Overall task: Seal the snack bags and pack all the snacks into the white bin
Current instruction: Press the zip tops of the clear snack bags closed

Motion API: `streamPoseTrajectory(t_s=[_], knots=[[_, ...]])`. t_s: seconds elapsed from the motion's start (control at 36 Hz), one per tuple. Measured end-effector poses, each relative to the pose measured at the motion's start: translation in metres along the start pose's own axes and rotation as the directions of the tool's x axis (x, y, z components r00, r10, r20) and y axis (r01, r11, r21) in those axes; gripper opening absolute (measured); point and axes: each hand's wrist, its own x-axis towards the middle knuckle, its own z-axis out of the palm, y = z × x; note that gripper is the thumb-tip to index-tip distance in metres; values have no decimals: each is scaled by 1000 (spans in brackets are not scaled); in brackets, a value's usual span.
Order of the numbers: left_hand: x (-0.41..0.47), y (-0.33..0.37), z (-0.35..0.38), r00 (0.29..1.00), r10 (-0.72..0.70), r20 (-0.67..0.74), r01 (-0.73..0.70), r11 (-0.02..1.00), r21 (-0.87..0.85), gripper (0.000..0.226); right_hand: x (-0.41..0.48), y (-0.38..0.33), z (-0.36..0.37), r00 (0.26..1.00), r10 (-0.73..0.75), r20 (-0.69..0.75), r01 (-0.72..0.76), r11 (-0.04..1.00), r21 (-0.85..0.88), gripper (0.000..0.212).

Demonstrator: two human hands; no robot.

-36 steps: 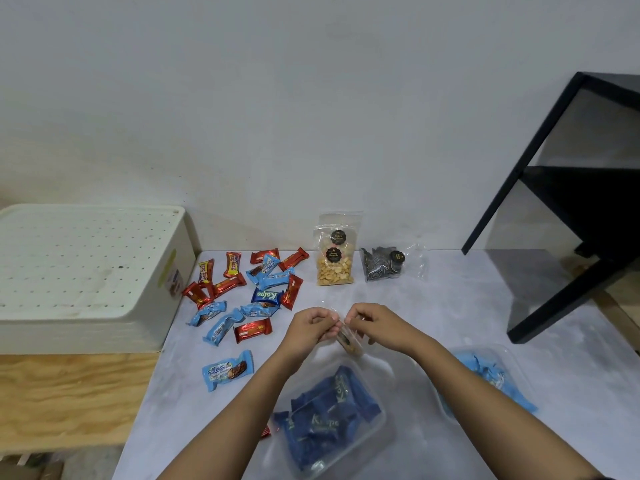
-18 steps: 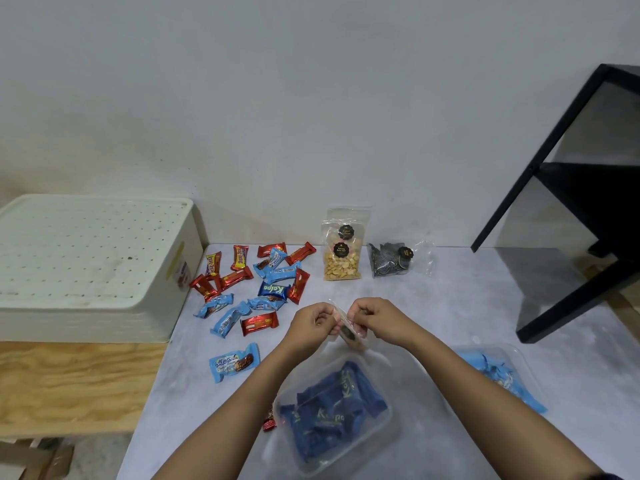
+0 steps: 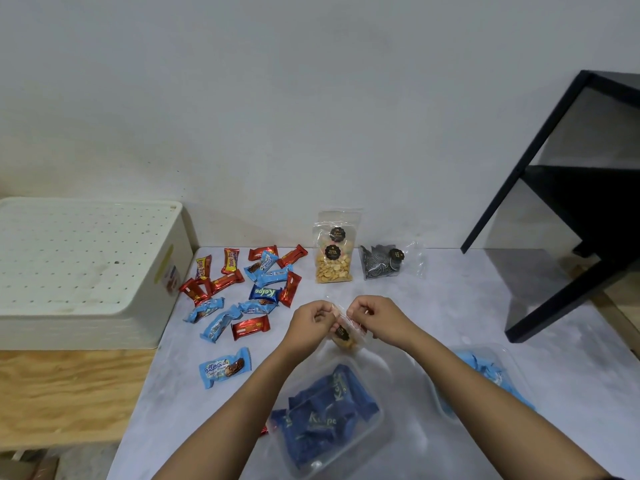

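Note:
My left hand (image 3: 311,322) and my right hand (image 3: 375,317) pinch the top edge of a small clear snack bag (image 3: 344,336) with a black sticker, held just above the grey table (image 3: 450,306). Its contents look tan. A clear bag of dark blue snacks (image 3: 325,415) lies below my forearms. Another clear bag of light blue snacks (image 3: 485,368) sits at the right, partly hidden by my right arm. The white bin (image 3: 86,271) stands upside down at the left.
Several loose red and blue wrapped snacks (image 3: 242,289) are scattered left of my hands. A clear bag of yellow crackers (image 3: 334,254) and a bag of dark pieces (image 3: 381,263) stand by the wall. A black shelf frame (image 3: 554,202) occupies the right. A wooden surface (image 3: 69,393) lies under the bin.
Both hands stay pinched on the small bag, shifting slightly along its top edge. The camera view drifted a little.

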Motion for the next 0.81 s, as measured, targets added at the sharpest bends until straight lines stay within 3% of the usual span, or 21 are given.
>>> streamPoseTrajectory(t_s=[0.14,0.25,0.31,0.42,0.56,0.69,0.81], knots=[[5,2,-3,1000,-8,-20,7,998,-57,19,1,7,-7,988,-65,138,73,996,-56,13],[11,2,1,997,8,-80,-11,999,-30,12,9,11,-14,980,-106,169,150,949,-279,16],[14,-2,6,991,49,-125,-45,998,31,12,16,14,-17,984,-124,124,158,936,-316,11],[16,-12,13,964,182,-192,-143,970,198,46,32,18,-26,992,-124,14,122,943,-310,11],[27,-25,19,971,211,-115,-160,924,347,77,54,23,-36,983,-185,-20,172,946,-275,10],[48,-32,15,980,191,-55,-153,900,408,81,80,28,-38,953,-256,-159,216,948,-234,16],[69,-30,11,990,128,-59,-89,890,447,83,100,32,-39,890,-364,-275,301,921,-245,19]])
